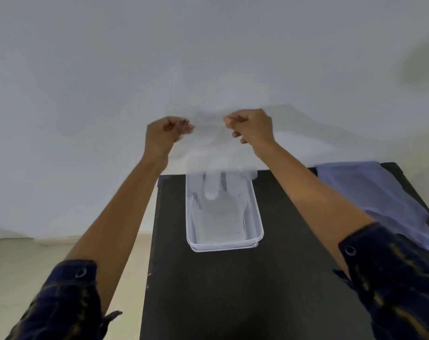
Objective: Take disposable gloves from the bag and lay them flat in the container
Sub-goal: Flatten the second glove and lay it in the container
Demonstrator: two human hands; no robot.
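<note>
**Glove held stretched above container, not yet laid**

A clear disposable glove (215,153) is held up by its cuff edge, pinched at one corner by the left hand (165,133) and at the other by the right hand (251,127); both are curled tight around the film. The hands are kept apart, presumably so the cuff is pulled taut and the glove hangs unfolded. Its fingers dangle down to the far end of the container (256,217), so it is judged to be lined up for lowering flat. At least one glove (218,222) is already seen lying flat inside. The container sits mid-way on the black table (233,290). The bag (370,197) is left at the right edge, well apart from the container.
</note>
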